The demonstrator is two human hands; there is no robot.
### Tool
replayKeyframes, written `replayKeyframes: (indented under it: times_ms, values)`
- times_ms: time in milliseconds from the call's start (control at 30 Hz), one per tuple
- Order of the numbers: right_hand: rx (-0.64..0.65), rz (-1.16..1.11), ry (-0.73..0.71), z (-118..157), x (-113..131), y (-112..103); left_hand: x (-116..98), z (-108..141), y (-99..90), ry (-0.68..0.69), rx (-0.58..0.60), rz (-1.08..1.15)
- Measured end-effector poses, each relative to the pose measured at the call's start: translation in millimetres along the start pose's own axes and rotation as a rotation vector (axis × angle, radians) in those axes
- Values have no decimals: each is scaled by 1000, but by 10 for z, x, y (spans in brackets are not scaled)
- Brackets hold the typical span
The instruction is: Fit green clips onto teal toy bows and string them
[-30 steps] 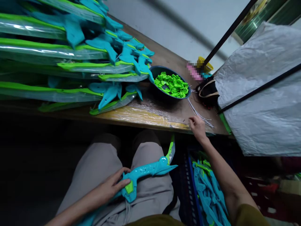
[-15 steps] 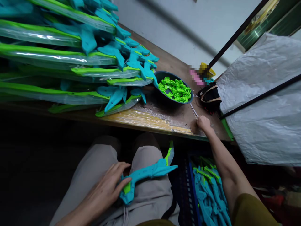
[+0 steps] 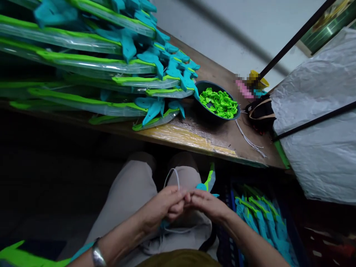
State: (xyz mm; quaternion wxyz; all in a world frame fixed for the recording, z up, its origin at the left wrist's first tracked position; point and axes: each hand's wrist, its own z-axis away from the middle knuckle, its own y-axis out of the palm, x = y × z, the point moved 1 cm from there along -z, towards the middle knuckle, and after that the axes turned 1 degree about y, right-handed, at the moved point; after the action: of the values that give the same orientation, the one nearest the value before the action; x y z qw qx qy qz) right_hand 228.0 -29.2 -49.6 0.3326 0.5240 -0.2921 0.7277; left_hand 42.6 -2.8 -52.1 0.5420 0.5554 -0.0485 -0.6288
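Observation:
Both my hands meet over my lap with their fingertips together. My left hand is closed in a pinch, and a thin white cord loops up from it. My right hand presses its fingers together at the same spot, on the cord; the exact grip is partly hidden. Beneath the hands lies a teal-and-green plastic piece on my thigh, mostly covered by my hands. A bunch of white cords lies near the bench edge, away from the hands.
A bowl of small green plastic parts stands on the bench. Long green, clear and teal pieces are piled at left. More fill a blue crate below right. A black pouch-like item sits beside a white sheet.
My right hand has come back from the cords on the bench to my left hand. My left hand has moved right over the plastic piece, and a white cord now loops up there.

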Motion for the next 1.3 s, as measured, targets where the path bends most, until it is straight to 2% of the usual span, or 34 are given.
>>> replayKeyframes:
  times_ms: [100, 200, 233, 333, 400, 467, 533, 567, 600, 667, 733, 833, 900, 933, 1000, 1100, 1200, 1300]
  values:
    - [-250, -247, -4, -168, -23, 0, 283, 54, 55, -179, 84, -250]
    - [-485, -656, 14, -333, 54, 0, 492, 61, 132, -278, 66, -442]
    - [-548, -725, 5, -375, 83, -9, 528, 62, 160, -292, 61, -495]
    - [-640, -722, -37, -432, 167, -71, 543, 96, 221, -279, 61, -641]
    - [-660, -693, -36, -399, 225, -129, 484, 151, 199, -180, 13, -758]
    - [-678, -653, -23, -300, 289, -198, 377, 218, 86, 43, -84, -924]
    - [-704, -596, 2, -139, 352, -284, 246, 273, -131, 290, -216, -1095]
    - [-721, -555, 15, -41, 381, -337, 187, 285, -270, 358, -283, -1170]
    - [-736, -485, 33, 64, 408, -398, 142, 286, -421, 364, -359, -1216]
    - [-756, -225, 57, 279, 464, -546, 113, 257, -709, 191, -462, -1158]
    - [-770, 192, 27, 477, 532, -713, 169, 217, -898, -14, -431, -1024]
    - [-913, 975, -54, 713, 658, -935, 329, 213, -954, -168, -250, -830]
    - [-1062, 1437, -49, 815, 731, -1023, 404, 276, -906, -165, -203, -750]
    - [-1115, 1589, -38, 843, 753, -1044, 418, 327, -877, -138, -217, -756]
    - [-1145, 1687, -49, 850, 752, -1050, 398, 456, -826, -54, -290, -888]
    - [-1081, 1518, -96, 749, 612, -1001, 328, 662, -771, -23, -376, -1148]
    - [-1042, 1365, -101, 598, 373, -944, 303, 816, -734, -117, -402, -1246]
    - [-1044, 1331, -87, 492, 176, -911, 344, 899, -731, -245, -384, -1261]
